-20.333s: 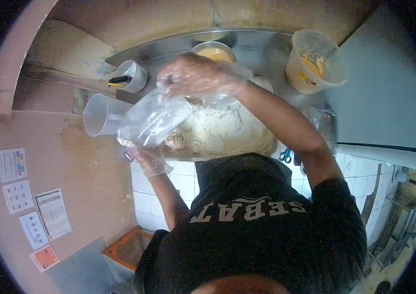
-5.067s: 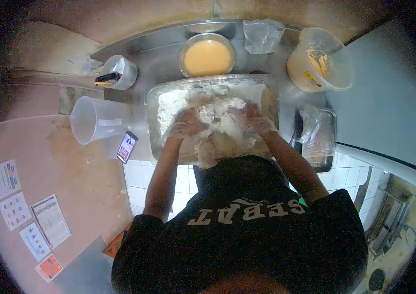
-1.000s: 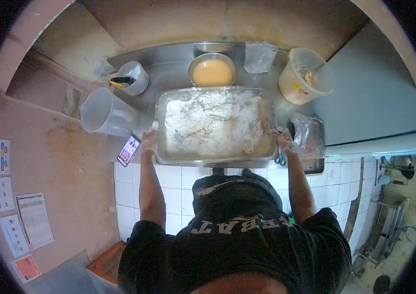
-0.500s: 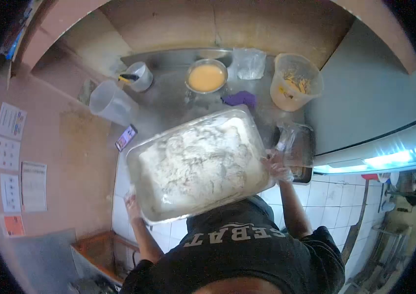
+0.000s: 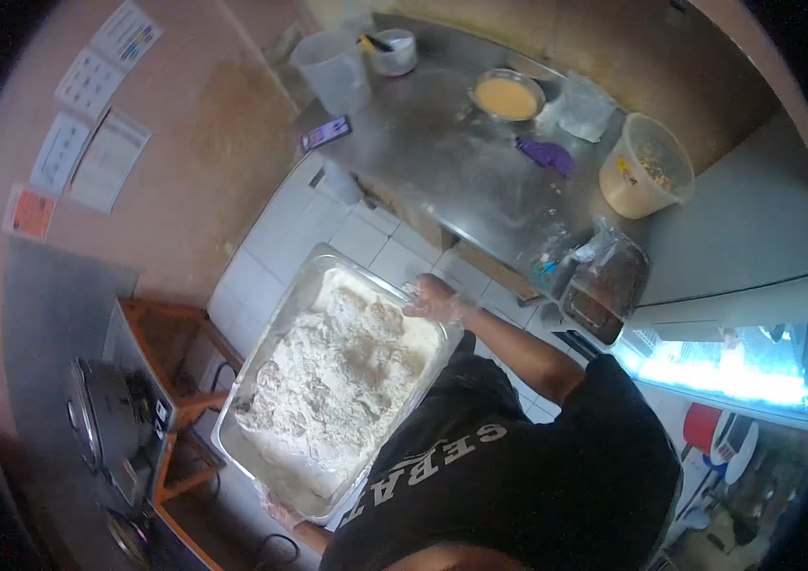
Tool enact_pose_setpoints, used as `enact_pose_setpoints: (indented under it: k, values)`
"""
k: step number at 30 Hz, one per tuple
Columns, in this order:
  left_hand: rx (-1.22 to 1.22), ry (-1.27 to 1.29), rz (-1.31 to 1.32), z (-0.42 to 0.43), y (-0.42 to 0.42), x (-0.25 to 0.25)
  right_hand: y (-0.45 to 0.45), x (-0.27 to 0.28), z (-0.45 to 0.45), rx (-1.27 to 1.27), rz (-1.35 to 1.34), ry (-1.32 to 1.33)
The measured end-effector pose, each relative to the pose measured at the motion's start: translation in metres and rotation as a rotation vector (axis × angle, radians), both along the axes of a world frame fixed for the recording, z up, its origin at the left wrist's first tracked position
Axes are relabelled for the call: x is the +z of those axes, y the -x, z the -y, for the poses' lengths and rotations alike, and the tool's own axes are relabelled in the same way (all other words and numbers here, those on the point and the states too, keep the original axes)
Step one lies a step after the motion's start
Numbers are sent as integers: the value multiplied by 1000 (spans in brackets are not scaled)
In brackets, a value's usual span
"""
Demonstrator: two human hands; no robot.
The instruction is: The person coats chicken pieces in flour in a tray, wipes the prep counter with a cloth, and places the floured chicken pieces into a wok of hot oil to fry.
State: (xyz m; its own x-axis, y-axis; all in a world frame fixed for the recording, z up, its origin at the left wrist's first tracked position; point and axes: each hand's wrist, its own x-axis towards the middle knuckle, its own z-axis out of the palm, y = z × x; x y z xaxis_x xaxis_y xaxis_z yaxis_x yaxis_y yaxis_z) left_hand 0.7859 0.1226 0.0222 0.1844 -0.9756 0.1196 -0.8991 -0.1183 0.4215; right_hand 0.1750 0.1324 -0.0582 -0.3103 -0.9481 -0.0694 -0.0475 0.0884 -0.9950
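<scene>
Metal tray (image 5: 268,333) — left hand (image 5: 280,512) and right hand (image 5: 433,298) gripping opposite ends.

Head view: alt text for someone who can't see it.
Left hand and right hand hold a metal tray of white-powdered lumps over a tiled floor. Beyond, a metal table bears a bowl of orange liquid, a purple item and a phone.

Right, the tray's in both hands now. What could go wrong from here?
The tray is over the floor, so it could drop if the left hand or right hand slips. Tilting might spill the loose white flour over its rim. Its edge also looks close to the orange-framed stand and could catch there.
</scene>
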Motion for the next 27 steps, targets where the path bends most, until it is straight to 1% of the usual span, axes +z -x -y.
enact_pose_setpoints:
  k: [1,2,3,5,6,8,10,12,13,18,21,23,24,25,27]
  values:
    - [-14,-29,-55,52,9,-61,2,-20,27,-4,-16,-9]
    - [10,-23,-55,58,4,-74,2,-36,52,-8,-33,-17]
    - [15,-25,-58,69,-5,-88,-5,-71,70,103,-16,-55]
    - [39,-34,-71,92,-7,-112,-9,-84,97,206,-21,-110]
    - [46,-47,-90,106,-19,-132,-17,-93,113,248,-168,-103]
    - [31,-45,-96,124,-25,-149,-27,-94,136,311,-414,-63]
    - [27,-67,-67,130,-21,-150,-36,-96,142,340,-221,-32]
    - [35,-69,-79,142,-18,-160,-42,-97,154,302,-312,51]
    - [37,-76,-90,149,-27,-168,-54,-106,163,269,-440,230]
    - [7,-111,-75,165,-35,-172,-66,-146,181,347,-377,146]
    - [-2,-126,-79,171,-33,-172,-65,-143,191,403,-349,132]
    - [-15,-139,-87,177,-35,-172,-65,-112,192,469,-342,43]
    - [-22,-145,-89,182,-34,-171,-63,-102,191,457,-344,45]
    - [-35,-154,-97,185,-33,-169,-58,-90,189,478,-326,-116]
    - [-56,-166,-116,188,-29,-171,-52,-82,184,478,-309,-273]
